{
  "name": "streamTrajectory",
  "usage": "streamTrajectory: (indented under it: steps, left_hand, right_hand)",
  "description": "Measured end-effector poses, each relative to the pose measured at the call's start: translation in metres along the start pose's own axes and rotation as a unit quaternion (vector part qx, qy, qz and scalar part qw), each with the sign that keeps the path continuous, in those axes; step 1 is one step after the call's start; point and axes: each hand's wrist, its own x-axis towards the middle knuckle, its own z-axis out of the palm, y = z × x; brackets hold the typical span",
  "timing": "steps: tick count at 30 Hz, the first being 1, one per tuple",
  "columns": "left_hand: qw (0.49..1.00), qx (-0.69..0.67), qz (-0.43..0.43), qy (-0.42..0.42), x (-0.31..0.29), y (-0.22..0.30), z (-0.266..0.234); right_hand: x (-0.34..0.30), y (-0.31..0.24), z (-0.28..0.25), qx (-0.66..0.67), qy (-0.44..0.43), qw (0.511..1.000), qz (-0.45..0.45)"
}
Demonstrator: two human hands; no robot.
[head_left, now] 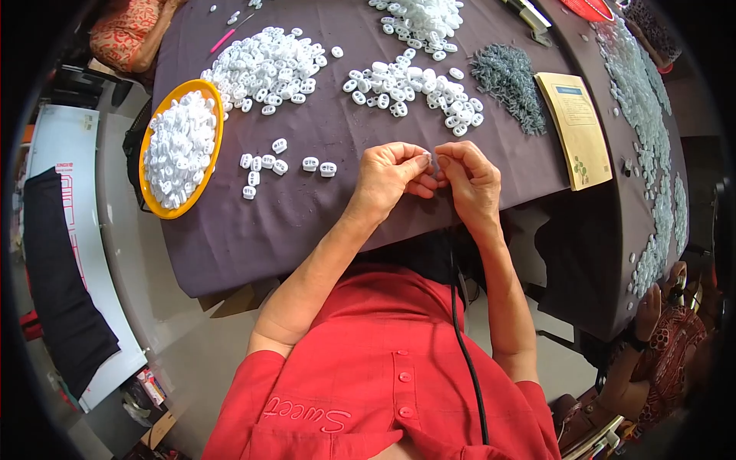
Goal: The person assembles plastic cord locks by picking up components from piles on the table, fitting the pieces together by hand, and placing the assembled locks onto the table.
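Observation:
Above the table's near edge, my left hand pinches a small whitish piece, mostly hidden by the fingertips. Close beside it is my right hand, thumb and forefinger pressed together; what they hold is too small to make out. Several white oval two-holed plastic pieces, like cord locks, lie left of my hands, the nearest single one a short way off. Beyond my hands spreads a loose group of white pieces. A heap of small dark grey pieces, perhaps springs, lies to the far right.
A yellow oval basket full of white pieces stands at the left, by a larger white heap. A pink-handled tool lies behind. To the right are a tan booklet and translucent pieces. Other people sit around the table.

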Motion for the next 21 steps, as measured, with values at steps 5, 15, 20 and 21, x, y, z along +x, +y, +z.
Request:
streamTrajectory:
  steps: [5,15,20,21]
  left_hand:
    - [1.0,-0.005,-0.004,0.004,0.0002,0.0002,0.0004]
    - [1.0,0.005,-0.006,0.013,0.0011,-0.0022,0.0023]
    - [0.999,0.025,-0.001,0.027,-0.0003,-0.0027,0.0032]
    - [0.999,0.025,-0.001,0.027,-0.0013,-0.0029,0.0038]
  right_hand:
    - [-0.0025,0.0021,0.0003,-0.004,0.008,1.0,-0.017]
    - [-0.0052,0.0037,0.0035,0.005,0.015,1.0,-0.017]
    - [-0.0058,0.0054,0.0043,-0.033,0.021,0.998,-0.045]
    - [-0.0067,0.0046,0.0048,-0.03,0.027,0.998,-0.037]
